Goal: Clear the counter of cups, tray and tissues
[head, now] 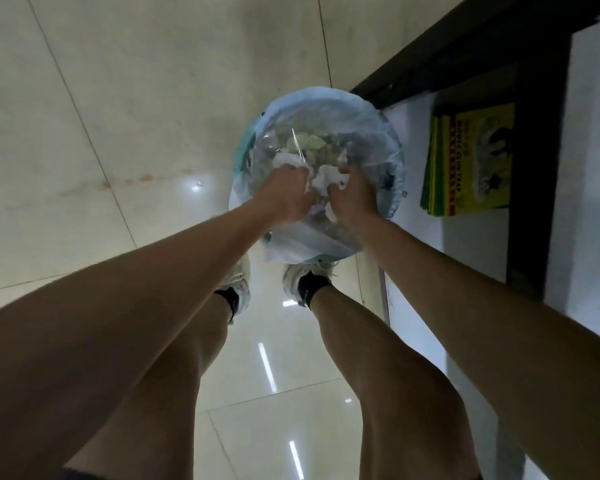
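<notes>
Over the bag-lined bin (pixel 378 133), both hands meet at its six o'clock rim, left hand (pixel 286 199) and right hand (pixel 354 199) each apparently closing its grip on crumpled white tissues (pixel 324 176).

Head camera, facing steeply down, hands (pixel 321 197) near

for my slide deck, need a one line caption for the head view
Both hands, left hand and right hand, hold crumpled tissues over a lined trash bin.
</notes>
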